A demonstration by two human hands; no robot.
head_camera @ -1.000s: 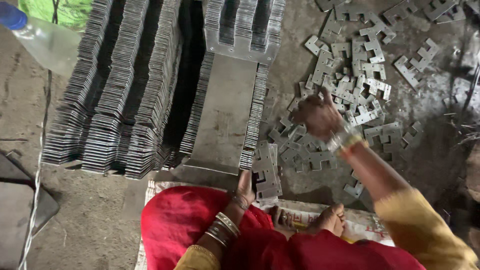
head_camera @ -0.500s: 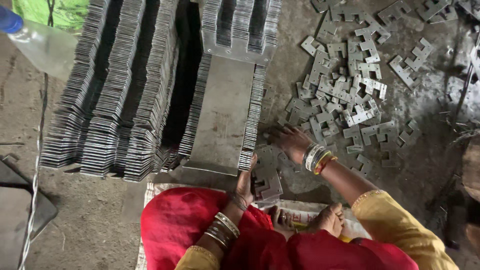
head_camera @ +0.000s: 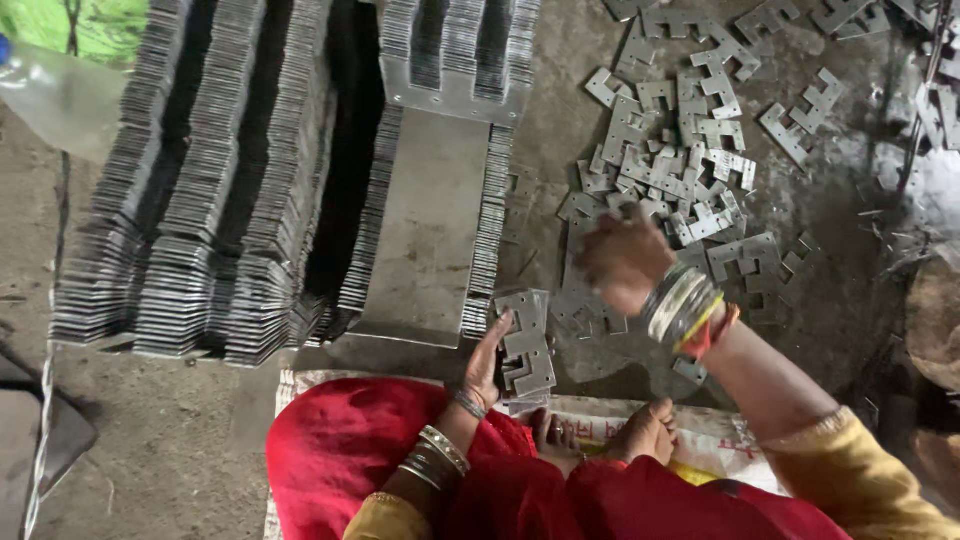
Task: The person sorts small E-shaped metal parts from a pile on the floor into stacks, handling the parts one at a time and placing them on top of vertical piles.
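My left hand (head_camera: 487, 362) grips a small stack of flat grey E-shaped metal plates (head_camera: 527, 345) that stands on the floor just ahead of my red-clad knees. My right hand (head_camera: 622, 262), with several bangles at the wrist, hovers blurred over the near edge of a loose pile of the same plates (head_camera: 680, 170) spread on the floor to the right. Its fingers look curled, and I cannot see whether it carries a plate. The two hands are about a hand's width apart.
Tall ordered rows of stacked plates (head_camera: 200, 210) fill the left. A flat metal sheet (head_camera: 430, 230) lies between two of the rows. A clear plastic bottle (head_camera: 55, 95) lies at far left. My bare feet (head_camera: 645, 430) rest on a printed sack (head_camera: 715, 440).
My right hand swung from the loose pile down towards the small stack, then back up and right to the pile's edge. The left hand stayed on the stack.
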